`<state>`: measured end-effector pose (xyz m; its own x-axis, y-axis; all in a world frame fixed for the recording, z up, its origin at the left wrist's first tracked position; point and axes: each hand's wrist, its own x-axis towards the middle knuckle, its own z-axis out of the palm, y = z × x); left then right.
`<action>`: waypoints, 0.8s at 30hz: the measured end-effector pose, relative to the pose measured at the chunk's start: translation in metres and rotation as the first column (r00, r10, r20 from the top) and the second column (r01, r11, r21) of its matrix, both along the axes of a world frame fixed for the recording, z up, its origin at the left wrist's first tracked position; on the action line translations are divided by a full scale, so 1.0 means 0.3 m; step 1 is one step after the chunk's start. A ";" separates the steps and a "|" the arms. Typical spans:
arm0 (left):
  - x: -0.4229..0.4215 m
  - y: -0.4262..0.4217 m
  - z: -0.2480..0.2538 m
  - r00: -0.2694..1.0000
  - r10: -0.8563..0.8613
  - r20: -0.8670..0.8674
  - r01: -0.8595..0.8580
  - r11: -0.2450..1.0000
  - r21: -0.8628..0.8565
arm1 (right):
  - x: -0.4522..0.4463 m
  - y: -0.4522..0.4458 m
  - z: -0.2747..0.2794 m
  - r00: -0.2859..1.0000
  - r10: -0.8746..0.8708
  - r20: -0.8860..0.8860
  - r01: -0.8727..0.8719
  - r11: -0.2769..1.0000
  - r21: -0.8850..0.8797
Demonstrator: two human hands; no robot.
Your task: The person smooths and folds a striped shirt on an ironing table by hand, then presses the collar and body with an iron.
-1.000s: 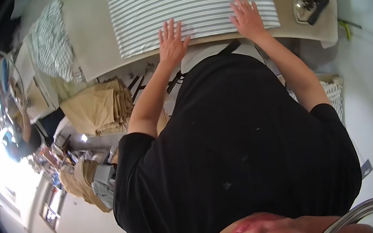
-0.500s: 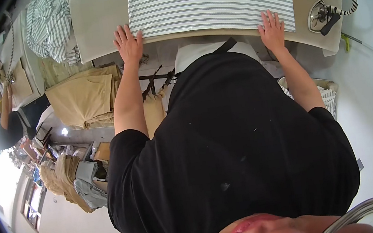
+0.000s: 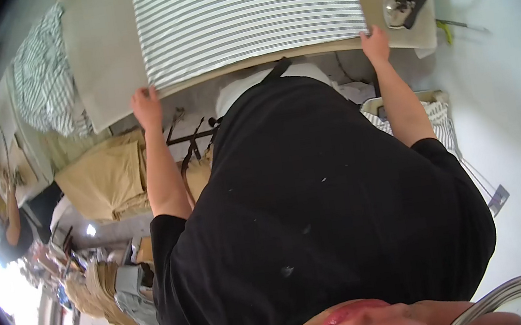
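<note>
A white fabric piece with dark stripes (image 3: 248,16) lies flat on the padded ironing table (image 3: 104,64). At its near left corner, my left hand (image 3: 147,108) has its fingers bent and closed on the edge. My right hand (image 3: 376,46) pinches the near right corner between thumb and fingers. To the right of the fabric, an iron (image 3: 403,5) rests on the table, its cord wrapped in black and white stripes.
Crumpled striped fabric (image 3: 45,76) lies at the table's left. Folded tan cloth (image 3: 104,176) is stacked below it. A bin of striped fabric (image 3: 437,116) stands under the table at right. Another person (image 3: 15,224) works at far left.
My hands have gone from lying flat with spread fingers on the fabric to gripping its near corners. The view has shifted, so the table appears further left and tilted.
</note>
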<state>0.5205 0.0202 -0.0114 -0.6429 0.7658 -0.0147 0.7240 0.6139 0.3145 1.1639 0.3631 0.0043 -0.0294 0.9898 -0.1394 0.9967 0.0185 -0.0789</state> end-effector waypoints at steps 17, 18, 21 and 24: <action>0.599 0.329 0.101 0.681 -0.732 0.026 0.730 0.681 0.062 | -0.105 -0.028 0.150 0.878 0.394 -0.270 -0.414 0.910 -0.019; 0.587 0.327 0.098 0.692 -0.720 0.042 0.717 0.693 0.078 | -0.155 -0.043 0.174 0.810 0.504 -0.300 -0.519 0.854 0.036; 0.559 0.342 0.092 0.663 -0.748 0.032 0.743 0.663 0.091 | -0.270 -0.078 0.168 0.614 0.703 -0.357 -0.701 0.694 0.161; 0.549 0.352 0.092 0.650 -0.757 0.074 0.752 0.654 0.084 | -0.279 -0.073 0.105 0.521 0.759 -0.391 -0.819 0.573 0.021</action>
